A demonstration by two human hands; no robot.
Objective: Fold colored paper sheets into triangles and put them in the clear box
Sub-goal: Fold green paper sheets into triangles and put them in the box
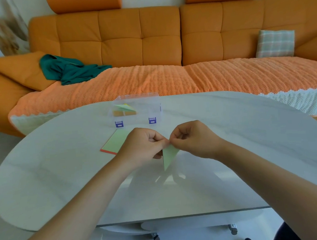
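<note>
I am pinching a pale green paper triangle [169, 156] at its top corner between my left hand [143, 148] and right hand [195, 139], above the white table [229, 152]. It is hanging point-down, crisp and narrow. Behind it, the clear box [137, 110] is holding folded green and orange pieces.

home living room | orange sofa [140, 38] | plaid cushion [275, 43]
</note>
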